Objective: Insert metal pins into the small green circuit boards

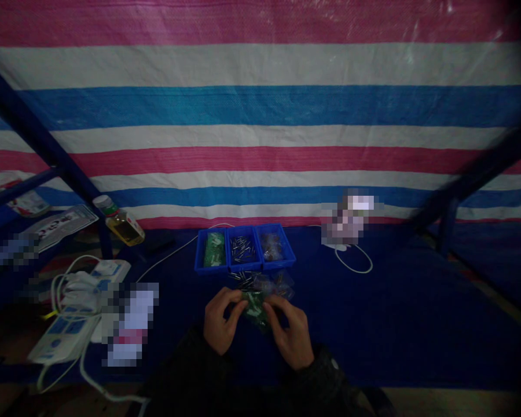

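Note:
A small green packet (256, 310) is pinched between both hands at the front centre. My left hand (224, 319) grips its left edge with thumb and fingers. On the opposite edge, my right hand (290, 330) is closed in the same way. Just beyond the packet lie loose dark metal pieces (244, 280) and small clear bags (282, 284). Behind them three blue bins stand side by side: the left bin (198, 250) holds green packets, the middle bin (242, 268) dark metal pieces, and the right bin (290, 252) clear bags.
A power strip (63, 333) with white cables is at the left, beside a blurred-out oblong (134, 324). A bottle (120, 223) of yellow liquid leans at the back left. Another blurred-out object (347, 223) with a white cord stands at the back right, before a striped sheet (260, 107).

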